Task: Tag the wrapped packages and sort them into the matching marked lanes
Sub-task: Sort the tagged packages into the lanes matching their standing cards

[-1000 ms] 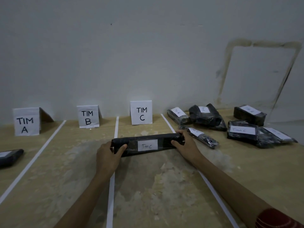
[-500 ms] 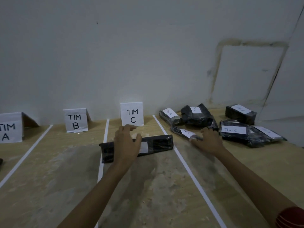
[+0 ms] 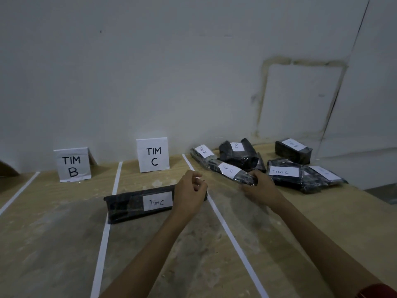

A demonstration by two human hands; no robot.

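Note:
A long black wrapped package (image 3: 137,203) tagged "Tim C" lies across the lane in front of the TIM C sign (image 3: 153,155), its left end over the white line. My left hand (image 3: 190,191) hovers over its right end, fingers curled, holding nothing. My right hand (image 3: 261,188) grips the near end of a slim black package (image 3: 229,171) tagged "Tim C", which lies right of the lane line. Further tagged black packages sit in a pile (image 3: 285,168) at the right.
The TIM B sign (image 3: 72,164) stands in the lane to the left. White tape lines (image 3: 227,229) divide the wooden table (image 3: 53,244) into lanes. The wall rises right behind the signs. The table's right edge drops off beyond the pile.
Both hands let go of the long package, which now rests in the C lane. My right hand moved right and closed on the slim package; my left hand shifted to the long package's right end.

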